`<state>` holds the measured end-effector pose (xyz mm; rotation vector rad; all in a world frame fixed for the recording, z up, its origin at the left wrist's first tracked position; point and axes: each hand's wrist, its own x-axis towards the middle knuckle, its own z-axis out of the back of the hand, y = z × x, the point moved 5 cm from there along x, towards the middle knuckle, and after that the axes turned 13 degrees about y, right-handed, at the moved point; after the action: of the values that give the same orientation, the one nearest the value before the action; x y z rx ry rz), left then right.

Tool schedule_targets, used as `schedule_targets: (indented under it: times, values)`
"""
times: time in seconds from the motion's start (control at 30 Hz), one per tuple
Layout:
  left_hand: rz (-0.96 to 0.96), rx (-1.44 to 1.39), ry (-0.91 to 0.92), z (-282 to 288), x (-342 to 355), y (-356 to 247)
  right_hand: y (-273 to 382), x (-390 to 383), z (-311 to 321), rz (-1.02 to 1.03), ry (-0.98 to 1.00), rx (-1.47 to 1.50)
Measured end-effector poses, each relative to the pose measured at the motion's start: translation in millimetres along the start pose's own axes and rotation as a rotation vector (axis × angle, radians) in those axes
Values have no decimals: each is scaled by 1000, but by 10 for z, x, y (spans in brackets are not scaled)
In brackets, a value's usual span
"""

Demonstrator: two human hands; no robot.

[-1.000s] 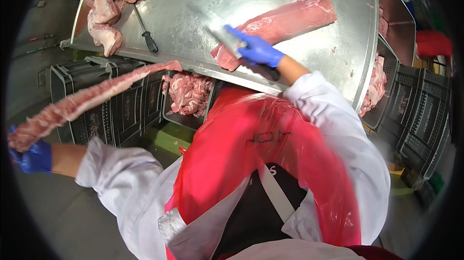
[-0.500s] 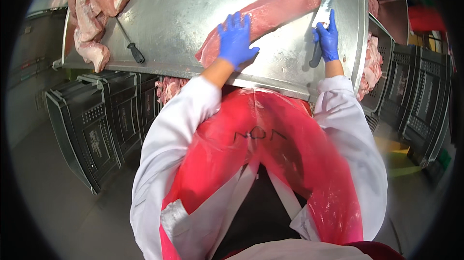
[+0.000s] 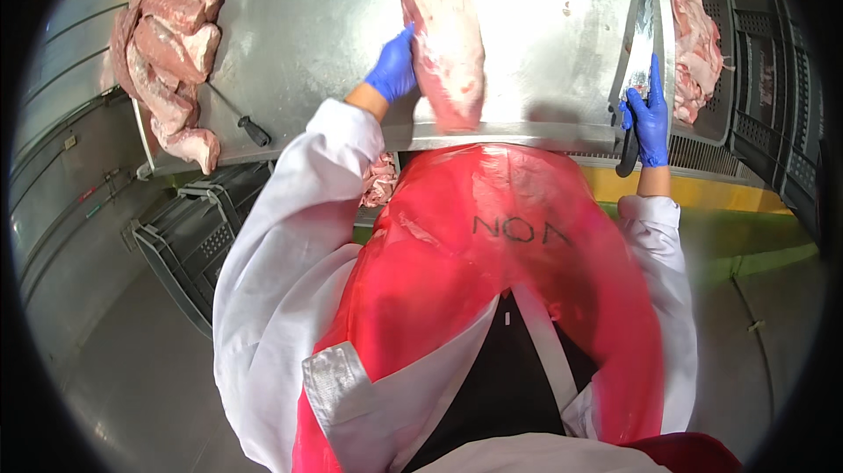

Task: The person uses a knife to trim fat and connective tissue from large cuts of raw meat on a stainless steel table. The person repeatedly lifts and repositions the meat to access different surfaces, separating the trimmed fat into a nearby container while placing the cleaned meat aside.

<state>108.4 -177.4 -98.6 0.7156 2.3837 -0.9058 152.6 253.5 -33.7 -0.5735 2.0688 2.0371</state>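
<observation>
A long piece of pork loin [image 3: 443,38], its pale fatty face showing, lies lengthwise on the metal table [image 3: 562,51] and reaches its near edge. My left hand [image 3: 392,67], in a blue glove, grips the loin's left side; some of its fingers are hidden against the meat. Near the table's right edge my right hand [image 3: 648,122], also gloved in blue, is closed round a knife [image 3: 641,51] with a dark handle. The index finger stretches along the blade, which points away from me.
Several pork cuts [image 3: 171,43] are heaped at the table's left end. Beside them lies a sharpening steel [image 3: 253,129] with a black handle. A dark crate [image 3: 716,122] of meat trimmings [image 3: 694,47] adjoins the right edge; another dark crate [image 3: 198,236] stands below left.
The loin has swung from a slant to lengthwise, and its pale side now shows. My left hand has gone from its top to its left side. My right hand and knife have moved right.
</observation>
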Motion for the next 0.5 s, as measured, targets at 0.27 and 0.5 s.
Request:
schedule_targets:
  times: [0.27,0.5]
  values:
    - [-749,2428,161,-1075,178,-719,172,86,181,91,-18,110]
    - [-414,2444,14,-979,535,-766,45,998,-336,256,-32,160]
